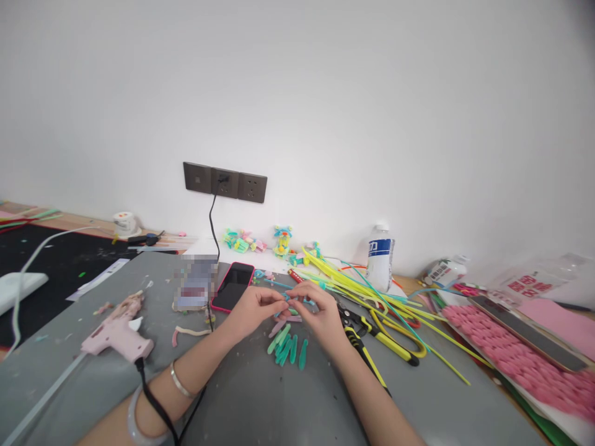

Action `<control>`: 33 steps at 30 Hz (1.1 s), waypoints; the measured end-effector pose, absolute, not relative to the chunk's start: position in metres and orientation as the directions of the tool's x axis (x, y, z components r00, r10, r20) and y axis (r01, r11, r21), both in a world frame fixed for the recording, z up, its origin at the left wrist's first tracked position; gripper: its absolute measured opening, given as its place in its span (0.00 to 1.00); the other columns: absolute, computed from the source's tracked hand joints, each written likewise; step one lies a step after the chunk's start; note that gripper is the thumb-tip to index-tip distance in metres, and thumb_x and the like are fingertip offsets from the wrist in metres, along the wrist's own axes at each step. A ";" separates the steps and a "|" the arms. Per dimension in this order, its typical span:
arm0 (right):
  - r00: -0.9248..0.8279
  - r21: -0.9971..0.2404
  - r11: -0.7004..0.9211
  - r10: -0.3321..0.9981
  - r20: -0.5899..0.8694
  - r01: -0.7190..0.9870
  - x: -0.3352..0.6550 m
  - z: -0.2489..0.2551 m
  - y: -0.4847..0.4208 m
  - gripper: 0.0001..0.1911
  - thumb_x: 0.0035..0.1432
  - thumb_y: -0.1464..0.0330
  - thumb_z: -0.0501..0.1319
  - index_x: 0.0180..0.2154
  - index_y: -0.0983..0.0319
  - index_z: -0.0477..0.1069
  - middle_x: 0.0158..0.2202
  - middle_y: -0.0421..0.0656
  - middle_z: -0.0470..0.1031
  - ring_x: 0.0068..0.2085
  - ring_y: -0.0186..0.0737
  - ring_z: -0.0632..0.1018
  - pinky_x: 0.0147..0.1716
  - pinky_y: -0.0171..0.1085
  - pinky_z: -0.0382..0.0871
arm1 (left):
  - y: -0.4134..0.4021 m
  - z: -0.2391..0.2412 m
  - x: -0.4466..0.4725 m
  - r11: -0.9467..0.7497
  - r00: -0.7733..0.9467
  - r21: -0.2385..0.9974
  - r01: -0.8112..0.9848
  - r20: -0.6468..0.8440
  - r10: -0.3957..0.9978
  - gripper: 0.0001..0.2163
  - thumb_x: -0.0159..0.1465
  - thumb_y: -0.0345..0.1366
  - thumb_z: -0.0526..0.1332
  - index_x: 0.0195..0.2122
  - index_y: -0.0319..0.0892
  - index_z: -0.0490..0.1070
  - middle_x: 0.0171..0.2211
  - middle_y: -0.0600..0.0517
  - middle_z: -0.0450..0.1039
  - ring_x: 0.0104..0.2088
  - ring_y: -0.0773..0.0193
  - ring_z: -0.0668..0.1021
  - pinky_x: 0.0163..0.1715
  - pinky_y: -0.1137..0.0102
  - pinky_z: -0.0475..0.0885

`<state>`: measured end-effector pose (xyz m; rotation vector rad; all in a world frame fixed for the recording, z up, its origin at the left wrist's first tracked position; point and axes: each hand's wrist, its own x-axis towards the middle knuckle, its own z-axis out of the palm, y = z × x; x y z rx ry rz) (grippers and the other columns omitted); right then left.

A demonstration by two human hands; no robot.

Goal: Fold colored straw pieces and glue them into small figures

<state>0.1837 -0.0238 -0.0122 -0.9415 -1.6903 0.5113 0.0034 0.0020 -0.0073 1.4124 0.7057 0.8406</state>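
Observation:
My left hand (261, 310) and my right hand (317, 313) meet over the grey mat (260, 396), thumbs and forefingers pinched together. A small light-blue fuzzy piece (287, 297), like bent pipe cleaner, shows between the fingertips; most of it is hidden. Just below the hands lie several short green looped pieces (284, 348). Pale pink pieces (277, 327) lie partly under the fingers. Beside my left hand is a phone in a red case (235, 286). Yellow-and-black pliers (388, 347) lie to the right of my right hand.
A pink glue gun (118, 334) with a black cord lies at left. Long yellow-green pipe cleaners (344, 279) spread rightward. A bottle (380, 257) and small colourful figures (282, 240) stand near the wall. A pink knitted-looking pad (502, 356) lies far right.

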 end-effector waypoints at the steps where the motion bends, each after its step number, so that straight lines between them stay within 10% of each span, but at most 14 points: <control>1: -0.111 -0.744 0.588 0.802 0.587 0.317 0.184 -0.012 -0.023 0.04 0.58 0.65 0.66 0.35 0.56 0.79 0.31 0.43 0.76 0.32 0.42 0.74 0.33 0.40 0.68 | 0.002 -0.008 0.003 -0.018 0.551 0.997 -0.079 0.059 0.832 0.15 0.55 0.47 0.68 0.28 0.37 0.79 0.25 0.48 0.78 0.27 0.62 0.78 0.32 0.68 0.73; 15: -0.282 -0.852 0.475 0.867 0.411 0.220 0.193 -0.005 -0.025 0.11 0.61 0.59 0.63 0.32 0.59 0.76 0.32 0.45 0.74 0.37 0.44 0.74 0.38 0.40 0.67 | -0.001 -0.007 0.002 0.123 0.600 0.981 -0.151 -0.008 0.800 0.20 0.53 0.43 0.71 0.36 0.43 0.61 0.25 0.51 0.80 0.26 0.61 0.81 0.29 0.69 0.73; 33: -0.312 -0.946 0.297 0.918 0.246 0.128 0.188 -0.010 -0.025 0.16 0.63 0.54 0.58 0.33 0.61 0.67 0.29 0.38 0.65 0.31 0.36 0.67 0.32 0.34 0.61 | -0.001 -0.007 0.002 0.152 0.606 0.979 -0.139 -0.037 0.794 0.18 0.56 0.48 0.68 0.34 0.41 0.66 0.28 0.50 0.80 0.28 0.63 0.80 0.29 0.71 0.72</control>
